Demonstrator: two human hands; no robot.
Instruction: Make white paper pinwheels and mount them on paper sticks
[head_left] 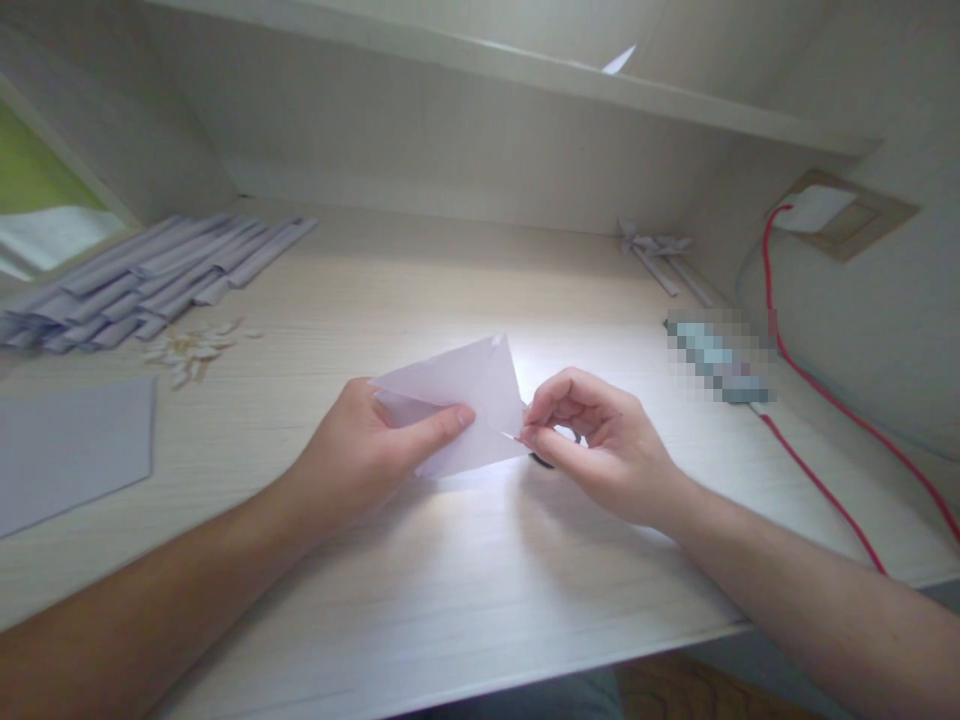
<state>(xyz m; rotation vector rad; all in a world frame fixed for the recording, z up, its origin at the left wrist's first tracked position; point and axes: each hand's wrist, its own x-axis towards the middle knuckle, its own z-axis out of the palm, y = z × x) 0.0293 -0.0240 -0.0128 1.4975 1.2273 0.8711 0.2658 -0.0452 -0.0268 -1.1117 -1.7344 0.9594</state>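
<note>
Folded white paper [465, 400] sits mid-scene, up off the desk [450, 600] as far as I can tell, between the two hands. Left hand [382, 430] has it clamped: thumb flat on the near face, fingers behind, mostly hidden. Paper's longer direction runs roughly left to right, right end tipped a bit to the far side. Layers gape at the left, beside the thumb.

Key relation: paper's right edge is the side facing the right hand [592, 440]. That hand is just right of the edge, thumb and fingertips together around a small dark tool [541, 461], looks like scissors, mostly covered by the hand. Thin tip points left, at the lower part of the right edge; can't tell whether it goes between layers or just lies against them. Right hand is nearer to that edge; left thumb is well left of it, so the right part of the sheet sticks out unsupported.

Rest: paper tubes [150, 280] piled far left, pale scraps [187, 350] just on their near side, flat paper sheet [75, 450] at the left edge. On the right, a blurred-out device [709, 350], well apart from the right hand, with a red cable [825, 485] running near-right from it.
</note>
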